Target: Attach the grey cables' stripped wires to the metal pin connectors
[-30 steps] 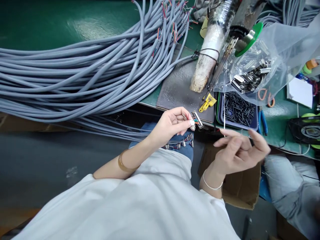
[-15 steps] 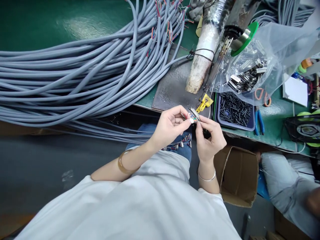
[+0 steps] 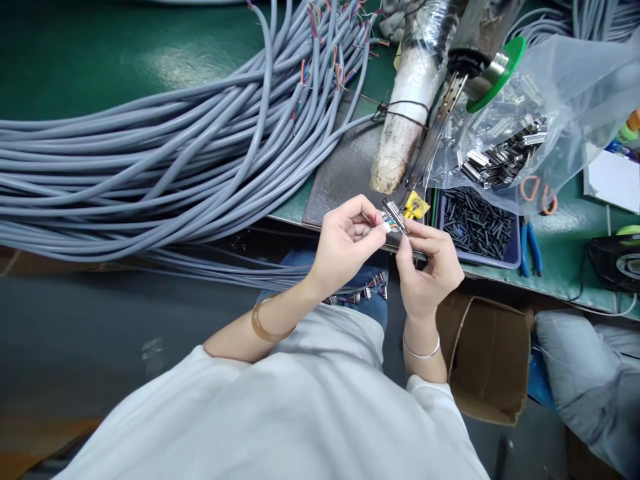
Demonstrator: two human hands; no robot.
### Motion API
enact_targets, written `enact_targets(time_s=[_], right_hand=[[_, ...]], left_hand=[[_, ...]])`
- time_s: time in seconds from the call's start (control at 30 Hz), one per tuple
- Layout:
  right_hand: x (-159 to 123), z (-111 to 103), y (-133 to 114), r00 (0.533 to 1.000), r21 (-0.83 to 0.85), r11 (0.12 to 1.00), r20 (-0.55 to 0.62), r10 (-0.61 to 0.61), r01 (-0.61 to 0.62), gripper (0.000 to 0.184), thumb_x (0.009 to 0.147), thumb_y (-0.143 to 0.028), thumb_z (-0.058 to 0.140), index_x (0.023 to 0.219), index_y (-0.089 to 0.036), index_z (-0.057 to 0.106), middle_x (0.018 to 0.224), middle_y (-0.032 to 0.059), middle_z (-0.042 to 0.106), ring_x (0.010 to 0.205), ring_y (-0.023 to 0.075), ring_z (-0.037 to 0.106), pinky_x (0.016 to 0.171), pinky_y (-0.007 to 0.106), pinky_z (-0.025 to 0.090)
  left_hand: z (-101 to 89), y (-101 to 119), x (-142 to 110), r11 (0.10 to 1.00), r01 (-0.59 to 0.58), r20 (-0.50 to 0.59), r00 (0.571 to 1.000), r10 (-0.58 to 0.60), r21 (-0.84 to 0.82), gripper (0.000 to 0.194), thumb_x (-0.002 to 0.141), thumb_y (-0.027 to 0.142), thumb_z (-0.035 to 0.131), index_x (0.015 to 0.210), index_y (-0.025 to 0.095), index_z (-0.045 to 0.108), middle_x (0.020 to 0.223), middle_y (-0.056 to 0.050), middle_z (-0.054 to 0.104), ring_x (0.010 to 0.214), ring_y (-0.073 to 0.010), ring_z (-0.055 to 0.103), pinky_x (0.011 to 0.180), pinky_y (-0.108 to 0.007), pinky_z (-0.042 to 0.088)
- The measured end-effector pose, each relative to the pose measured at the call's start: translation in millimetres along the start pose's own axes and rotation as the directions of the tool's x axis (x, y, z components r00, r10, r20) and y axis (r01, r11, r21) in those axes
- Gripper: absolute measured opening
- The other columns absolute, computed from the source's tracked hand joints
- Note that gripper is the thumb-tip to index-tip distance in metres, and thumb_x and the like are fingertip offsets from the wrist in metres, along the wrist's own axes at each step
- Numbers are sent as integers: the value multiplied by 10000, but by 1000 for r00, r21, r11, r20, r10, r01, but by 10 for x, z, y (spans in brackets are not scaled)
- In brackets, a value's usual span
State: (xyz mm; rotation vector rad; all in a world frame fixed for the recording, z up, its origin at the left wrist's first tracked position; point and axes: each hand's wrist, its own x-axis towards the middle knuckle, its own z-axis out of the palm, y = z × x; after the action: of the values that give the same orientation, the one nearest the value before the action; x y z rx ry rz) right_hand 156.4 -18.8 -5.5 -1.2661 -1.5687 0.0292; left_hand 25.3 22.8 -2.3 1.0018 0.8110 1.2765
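Above the bench's front edge, my left hand [image 3: 345, 237] pinches thin coloured wires [image 3: 388, 221] between thumb and fingers. These wires run to the row of contacts on a metal multi-pin connector [image 3: 395, 215]. My right hand [image 3: 430, 270] is closed, its thumb and forefinger at the connector's lower right end; the fingertips partly cover the grip. Just behind lies a yellow piece [image 3: 415, 205] on a dark mat [image 3: 333, 190]. Several cable ends with connectors [image 3: 367, 292] rest on my lap below the hands.
Grey cables [image 3: 200, 153] with stripped ends cover the left bench. A wrapped white tube [image 3: 403, 127] and a green solder spool [image 3: 500, 73] stand behind. To the right are a bag of connectors [image 3: 505, 157], a bin of black sleeves [image 3: 515, 257], pliers [image 3: 530, 247] and a cardboard box [image 3: 493, 360].
The view has shifted slightly. Both hands stay together at the connector, which now shows more fully, with my right hand a little farther right and lower.
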Motion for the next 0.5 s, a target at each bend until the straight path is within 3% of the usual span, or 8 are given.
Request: enact_targets(time_s=[0.5], right_hand=[[119, 64, 72, 1000, 19, 1000, 6, -13, 13, 148, 865, -95, 699, 905, -229, 649, 1000, 30, 774, 935, 182, 756, 817, 348, 632]], left_hand=[[50, -4, 74, 997, 24, -87, 996, -18, 69, 216, 715, 151, 757, 714, 170, 541, 671, 57, 546, 442, -10, 436, 405, -143, 326]])
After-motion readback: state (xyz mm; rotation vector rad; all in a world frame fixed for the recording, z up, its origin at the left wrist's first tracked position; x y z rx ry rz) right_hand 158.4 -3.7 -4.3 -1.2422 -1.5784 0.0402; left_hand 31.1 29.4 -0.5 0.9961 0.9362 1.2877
